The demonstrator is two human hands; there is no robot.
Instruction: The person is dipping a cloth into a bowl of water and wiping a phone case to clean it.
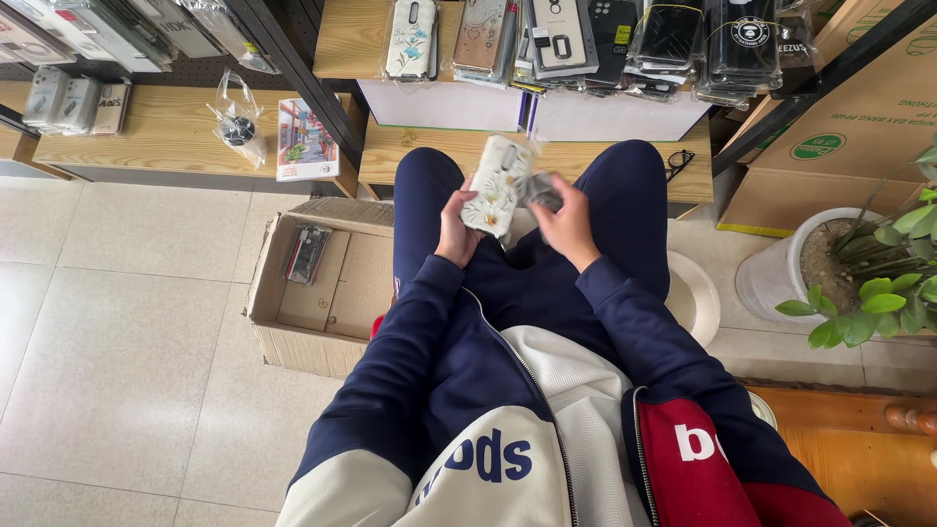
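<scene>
I sit with my knees apart in dark blue trousers. My left hand [455, 228] grips a white phone case with a flower pattern [495, 183], held upright over my lap. My right hand [564, 221] is closed on a grey cloth [540, 190] that presses against the case's right edge. Both hands are close together, between my knees.
An open cardboard box [322, 283] with a packaged phone case inside stands on the tiled floor at my left. Wooden shelves [351, 39] ahead carry several packaged phone cases. A potted plant [859, 273] and large cartons [849, 137] stand at the right. A white stool [695, 298] is under me.
</scene>
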